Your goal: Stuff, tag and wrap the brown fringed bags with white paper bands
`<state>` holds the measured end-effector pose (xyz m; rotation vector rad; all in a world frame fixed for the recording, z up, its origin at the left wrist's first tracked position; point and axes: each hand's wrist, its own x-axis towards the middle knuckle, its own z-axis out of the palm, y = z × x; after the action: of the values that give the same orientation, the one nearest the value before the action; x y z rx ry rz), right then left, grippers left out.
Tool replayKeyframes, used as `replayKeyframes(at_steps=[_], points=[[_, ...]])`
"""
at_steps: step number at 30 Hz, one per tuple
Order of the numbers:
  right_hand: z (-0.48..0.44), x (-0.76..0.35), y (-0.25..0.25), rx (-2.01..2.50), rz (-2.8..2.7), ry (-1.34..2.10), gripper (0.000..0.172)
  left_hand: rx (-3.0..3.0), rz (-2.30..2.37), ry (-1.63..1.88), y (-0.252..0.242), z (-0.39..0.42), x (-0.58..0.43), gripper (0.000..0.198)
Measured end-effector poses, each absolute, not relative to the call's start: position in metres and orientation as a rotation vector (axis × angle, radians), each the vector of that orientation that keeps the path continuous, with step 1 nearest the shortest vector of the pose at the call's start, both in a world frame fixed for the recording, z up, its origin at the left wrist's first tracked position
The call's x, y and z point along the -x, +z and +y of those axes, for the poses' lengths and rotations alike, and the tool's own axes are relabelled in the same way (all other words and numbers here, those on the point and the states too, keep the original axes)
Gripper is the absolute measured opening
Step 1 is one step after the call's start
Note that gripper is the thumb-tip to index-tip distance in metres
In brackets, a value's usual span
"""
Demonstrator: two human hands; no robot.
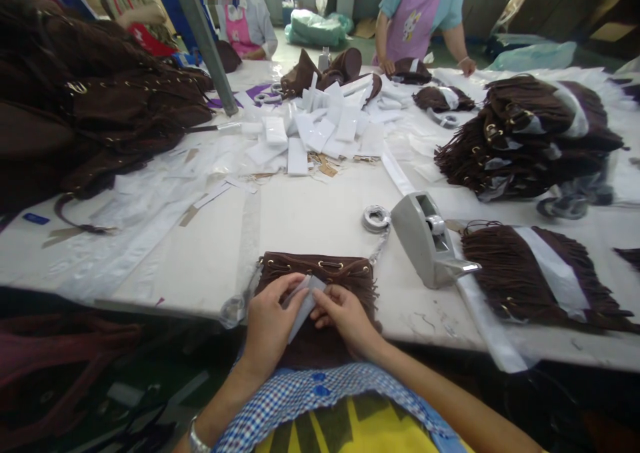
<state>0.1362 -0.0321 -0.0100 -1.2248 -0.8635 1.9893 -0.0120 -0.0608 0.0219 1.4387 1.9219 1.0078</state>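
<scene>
Wearing yellow printed cloth (350,430) with blue checked trim (280,393), nearest the camera. Pinching a folded pale sheet (302,318) between thumb and fingers in the left grip (274,311); pinching its upper right edge in the right grip (345,316), thumb close against curled fingers. Directly beneath both, brown fringed bag (320,350) at the edge of the desk (310,216). To their right, grey tape dispenser (416,243).
</scene>
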Motion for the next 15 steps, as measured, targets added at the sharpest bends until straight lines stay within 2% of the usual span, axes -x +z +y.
replayKeyframes(at_steps=[8,15], points=[[-0.031,-0.129,-0.012,1.306,-0.955,1.836,0.049,-1.852,1.997,0.966,0.015,-0.062,0.004,0.021],[-0.034,-0.129,-0.013,1.171,-0.787,1.924,0.048,-2.061,1.919,0.948,0.004,-0.077,0.004,0.039]])
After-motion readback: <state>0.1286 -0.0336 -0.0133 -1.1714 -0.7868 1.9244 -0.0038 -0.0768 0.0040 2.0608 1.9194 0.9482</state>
